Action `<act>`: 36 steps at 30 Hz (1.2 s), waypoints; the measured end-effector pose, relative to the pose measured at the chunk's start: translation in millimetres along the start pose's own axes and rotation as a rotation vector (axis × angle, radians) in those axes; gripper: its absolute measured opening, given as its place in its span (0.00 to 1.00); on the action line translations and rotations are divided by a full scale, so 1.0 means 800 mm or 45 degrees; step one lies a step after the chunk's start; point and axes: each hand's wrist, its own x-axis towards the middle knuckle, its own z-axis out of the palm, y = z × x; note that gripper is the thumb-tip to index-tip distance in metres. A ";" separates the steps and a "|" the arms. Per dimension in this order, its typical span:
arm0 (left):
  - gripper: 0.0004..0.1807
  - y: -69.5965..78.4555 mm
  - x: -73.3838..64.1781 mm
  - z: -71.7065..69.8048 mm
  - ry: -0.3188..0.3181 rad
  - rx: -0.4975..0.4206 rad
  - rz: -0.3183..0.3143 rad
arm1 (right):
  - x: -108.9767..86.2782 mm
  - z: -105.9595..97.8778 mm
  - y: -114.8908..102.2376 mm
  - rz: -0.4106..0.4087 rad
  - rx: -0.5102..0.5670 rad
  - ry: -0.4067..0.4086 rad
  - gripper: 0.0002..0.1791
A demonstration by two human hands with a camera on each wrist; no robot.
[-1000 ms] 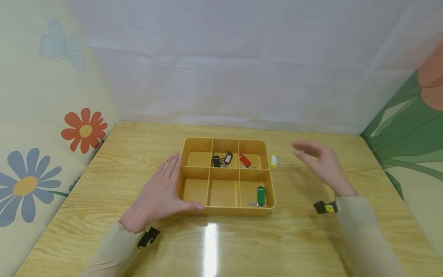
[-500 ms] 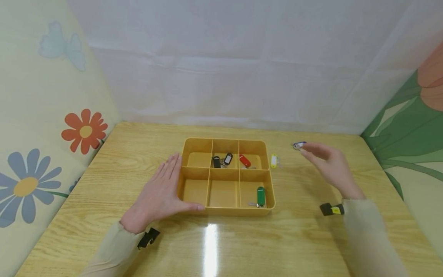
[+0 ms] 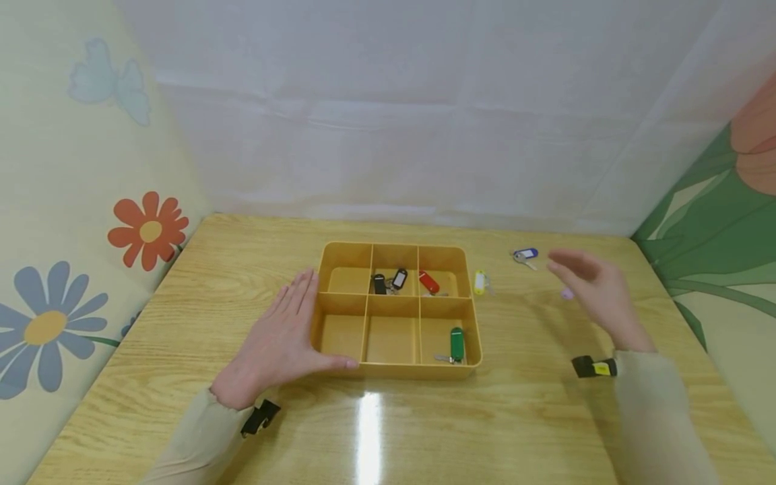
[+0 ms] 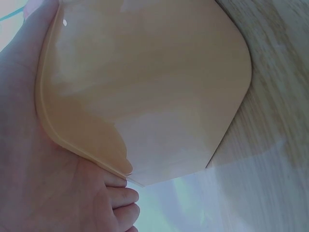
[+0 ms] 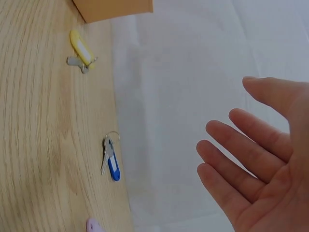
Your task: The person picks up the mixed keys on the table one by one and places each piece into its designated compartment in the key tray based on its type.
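Note:
My left hand (image 3: 273,340) rests against the left side of a yellow six-compartment organizer box (image 3: 394,370), fingers straight, thumb along the front wall. In the left wrist view the palm lies along the box wall (image 4: 159,72). Nothing is in my right hand (image 3: 597,293), which hovers over the table to the right with relaxed fingers. Just under it shows part of a purple key tag (image 3: 566,294), mostly hidden. A blue-tagged key (image 3: 526,254) lies beyond its fingertips. Beside the box's right wall lies a yellow-tagged key (image 3: 479,282).
Inside the box, two black key tags (image 3: 399,277) share the back middle compartment. A red key tag (image 3: 429,281) occupies the back right one, a green key tag (image 3: 457,344) the front right one. White cloth (image 3: 394,148) hangs behind the wooden table (image 3: 461,431).
My right hand has moved rightward, away from the box, uncovering the blue-tagged key and part of the purple tag. The left hand and the box have stayed put.

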 end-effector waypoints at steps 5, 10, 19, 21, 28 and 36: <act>0.81 0.000 -0.001 0.000 0.000 -0.002 -0.002 | -0.001 -0.008 0.009 0.021 -0.003 0.042 0.31; 0.81 0.001 -0.001 -0.001 -0.008 -0.004 -0.004 | 0.000 -0.014 0.019 0.048 -0.013 0.063 0.32; 0.80 0.000 -0.002 0.000 -0.001 -0.012 0.000 | 0.001 -0.023 0.037 0.073 -0.022 0.096 0.33; 0.80 0.000 -0.002 0.000 0.002 -0.013 0.002 | 0.001 -0.025 0.040 0.096 -0.045 0.085 0.34; 0.80 -0.001 -0.001 0.001 0.005 -0.017 0.003 | 0.004 -0.035 0.053 0.130 -0.060 0.054 0.36; 0.80 -0.001 -0.001 0.002 0.009 -0.018 0.006 | 0.006 -0.045 0.060 0.144 -0.077 0.052 0.38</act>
